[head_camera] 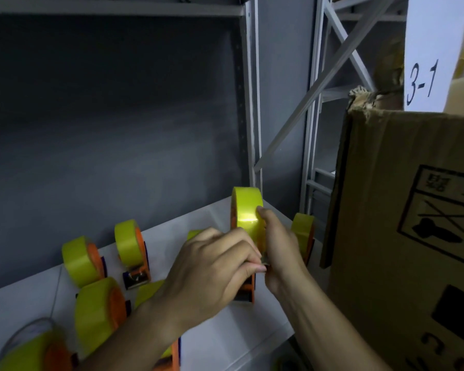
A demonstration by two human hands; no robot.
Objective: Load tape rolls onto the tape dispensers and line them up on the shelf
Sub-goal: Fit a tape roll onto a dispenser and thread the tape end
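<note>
An orange tape dispenser (248, 289) loaded with a yellow tape roll (245, 207) stands upright over the white shelf (225, 333). My right hand (279, 250) grips the roll, thumb pressed on its face. My left hand (212, 269) pinches the dispenser at its front, near the tape end. Several other loaded dispensers sit on the shelf: one (130, 245) and another (82, 261) behind at the left, one (99, 314) nearer me, one (304, 234) at the right behind my right hand. My left forearm partly hides two more.
A large cardboard box (407, 236) stands close on the right, level with the shelf's end. A grey upright post (252, 103) and cross braces (332, 76) rise behind. The dark back wall (105, 129) closes the shelf. A white label reads 3-1 (423, 81).
</note>
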